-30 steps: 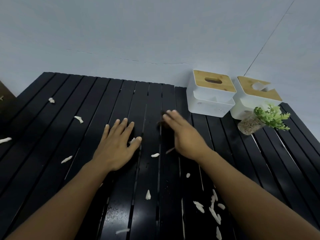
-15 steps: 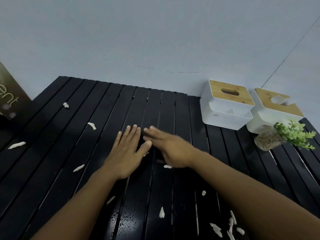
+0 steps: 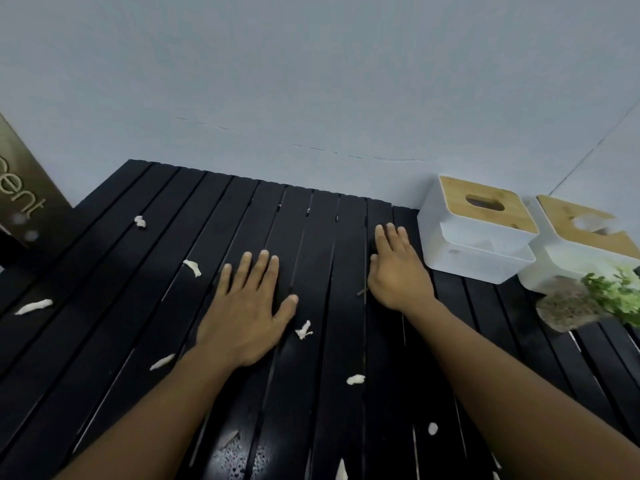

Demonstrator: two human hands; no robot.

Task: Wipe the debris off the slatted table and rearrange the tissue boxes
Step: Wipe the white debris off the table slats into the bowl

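Head view is showing the left hand (image 3: 247, 306) lying flat, fingers spread, on the slatted table (image 3: 104, 341); the right hand (image 3: 398, 275) is resting flat, fingers together, beside the tissue boxes (image 3: 474, 251) at the far right; white scraps (image 3: 304, 330) are lying scattered around.

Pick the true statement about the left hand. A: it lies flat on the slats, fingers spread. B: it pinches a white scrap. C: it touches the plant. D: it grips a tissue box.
A: the left hand lies palm down on the slatted table, fingers straight and spread, holding nothing.
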